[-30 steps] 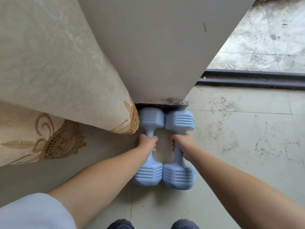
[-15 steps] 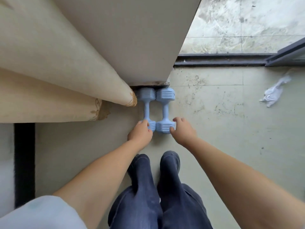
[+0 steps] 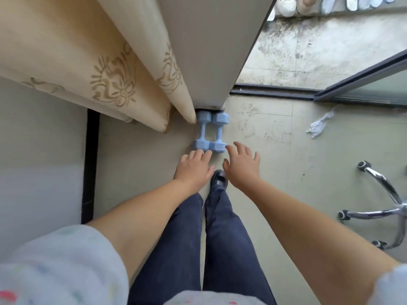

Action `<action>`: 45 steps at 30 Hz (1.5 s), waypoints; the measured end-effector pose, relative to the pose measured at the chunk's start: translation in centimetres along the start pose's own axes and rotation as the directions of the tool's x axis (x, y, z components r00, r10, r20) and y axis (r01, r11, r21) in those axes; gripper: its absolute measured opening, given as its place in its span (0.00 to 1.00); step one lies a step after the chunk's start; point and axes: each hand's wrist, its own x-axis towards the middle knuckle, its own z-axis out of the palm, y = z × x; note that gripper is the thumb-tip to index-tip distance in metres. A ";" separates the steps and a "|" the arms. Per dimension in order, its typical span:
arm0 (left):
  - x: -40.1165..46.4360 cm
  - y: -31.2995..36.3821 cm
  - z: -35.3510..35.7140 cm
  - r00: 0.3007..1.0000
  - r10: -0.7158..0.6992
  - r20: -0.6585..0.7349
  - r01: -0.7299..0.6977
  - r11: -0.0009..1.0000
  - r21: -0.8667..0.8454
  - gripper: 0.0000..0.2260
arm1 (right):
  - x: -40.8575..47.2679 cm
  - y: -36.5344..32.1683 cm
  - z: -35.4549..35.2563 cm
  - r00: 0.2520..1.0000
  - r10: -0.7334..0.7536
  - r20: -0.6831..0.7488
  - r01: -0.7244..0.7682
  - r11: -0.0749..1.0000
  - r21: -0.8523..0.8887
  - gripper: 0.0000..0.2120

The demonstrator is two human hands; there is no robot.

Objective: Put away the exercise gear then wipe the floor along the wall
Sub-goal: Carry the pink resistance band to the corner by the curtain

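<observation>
Two light-blue dumbbells lie side by side on the floor, their far ends against the foot of the wall: the left dumbbell (image 3: 202,133) and the right dumbbell (image 3: 219,133). My left hand (image 3: 193,167) hovers just in front of them with fingers straight, holding nothing. My right hand (image 3: 241,164) is beside it, fingers spread, also empty. A crumpled white cloth (image 3: 319,125) lies on the floor to the right.
A beige curtain (image 3: 114,69) hangs at the left, its hem beside the dumbbells. A dark sliding-door track (image 3: 273,92) runs behind, with a stained balcony floor beyond. A chrome chair base with castors (image 3: 387,203) stands at the right. My legs and a dark shoe (image 3: 218,180) are below.
Both hands let go of the dumbbell handles and drew back toward me with the fingers now straight. The view rose and widened, showing the cloth and the chair base.
</observation>
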 end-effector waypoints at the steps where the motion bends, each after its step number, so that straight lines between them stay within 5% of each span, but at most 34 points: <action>1: -1.1 -0.1 -1.0 1.000 0.002 -0.022 -0.002 1.000 0.001 0.21 | -1.0 -0.4 -1.0 1.000 -0.006 -0.012 0.006 1.000 -0.005 0.21; 7: -6.4 -0.9 -4.4 0.986 -0.085 -0.142 0.083 0.996 -0.016 0.21 | -5.4 -2.3 -4.3 0.999 -0.042 -0.004 0.042 0.996 -0.083 0.21; 16: -12.0 -1.1 -3.6 0.864 -0.487 -0.124 0.466 0.869 -0.169 0.23 | -6.6 -5.0 -6.2 0.901 -0.396 0.177 0.432 0.854 -0.289 0.22; 21: -14.7 2.9 -2.4 0.630 -0.767 -0.118 0.680 0.619 -0.393 0.21 | -5.7 -5.1 -9.1 0.734 -0.615 0.287 0.667 0.574 -0.475 0.22; 25: -16.6 9.6 0.2 0.361 -0.932 0.023 0.734 0.268 -0.624 0.19 | -6.9 -5.0 -10.4 0.591 -0.692 0.415 0.761 0.308 -0.571 0.22; 36: -28.1 25.6 12.0 -0.195 -0.888 0.416 0.576 -0.447 -0.685 0.20 | -22.3 -3.8 -2.1 0.002 -0.628 0.778 0.837 -0.425 -0.346 0.22; 40: -30.6 32.5 15.5 -0.324 -0.814 0.482 0.456 -0.581 -0.674 0.20 | -27.7 0.1 0.9 -0.086 -0.555 0.828 0.767 -0.567 -0.300 0.23; 45: -33.3 44.2 21.5 -0.356 -0.759 0.545 0.367 -0.650 -0.665 0.20 | -34.8 10.0 5.7 -0.131 -0.497 0.858 0.718 -0.644 -0.264 0.22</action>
